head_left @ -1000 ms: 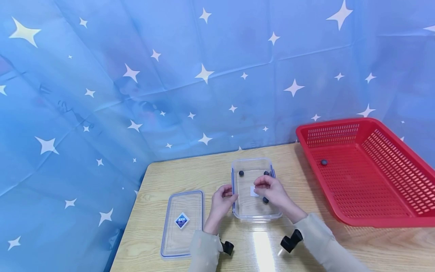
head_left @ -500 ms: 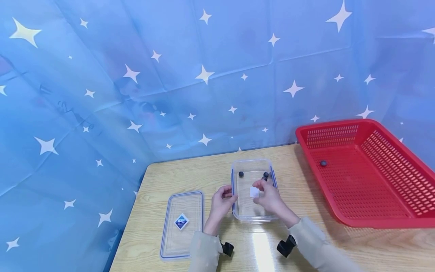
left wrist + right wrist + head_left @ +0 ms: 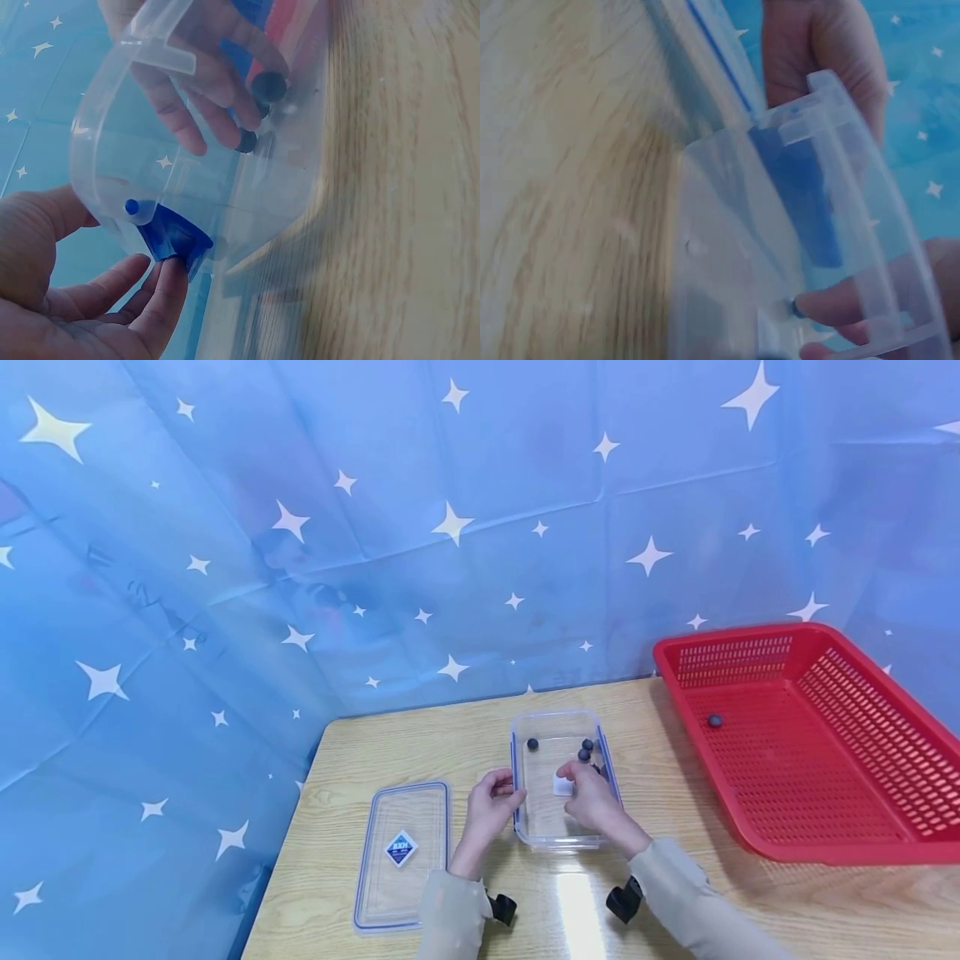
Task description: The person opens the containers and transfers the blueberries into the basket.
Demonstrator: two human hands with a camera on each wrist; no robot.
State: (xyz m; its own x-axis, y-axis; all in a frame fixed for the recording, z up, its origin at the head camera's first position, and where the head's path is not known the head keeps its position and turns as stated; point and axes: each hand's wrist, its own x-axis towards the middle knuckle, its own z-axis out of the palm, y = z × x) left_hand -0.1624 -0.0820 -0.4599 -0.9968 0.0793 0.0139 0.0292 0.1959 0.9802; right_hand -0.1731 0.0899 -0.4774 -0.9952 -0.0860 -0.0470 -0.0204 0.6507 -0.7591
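A clear plastic food container (image 3: 542, 835) with blue side latches stands uncovered on the table. My left hand (image 3: 491, 802) holds its left side, thumb at the rim and fingertips under the blue latch (image 3: 176, 234). My right hand (image 3: 596, 797) reaches down inside it, fingers extended and apart in the left wrist view, the thumb right at a dark blueberry (image 3: 268, 88). Several blueberries lie near the container's right side; another blueberry (image 3: 532, 744) sits at the back left. A white square label (image 3: 562, 786) shows on the floor, partly covered by the right hand.
The clear lid (image 3: 382, 893) with a blue seal and a diamond sticker lies flat to the left. At the right stands a large red basket (image 3: 735, 810) with one blueberry (image 3: 715, 720) in it. A blue star-patterned curtain (image 3: 450, 610) hangs behind the wooden table.
My right hand has let blueberries drop into the container and shifted slightly left and lower; more of them now show by the right side. My left hand stays in place.
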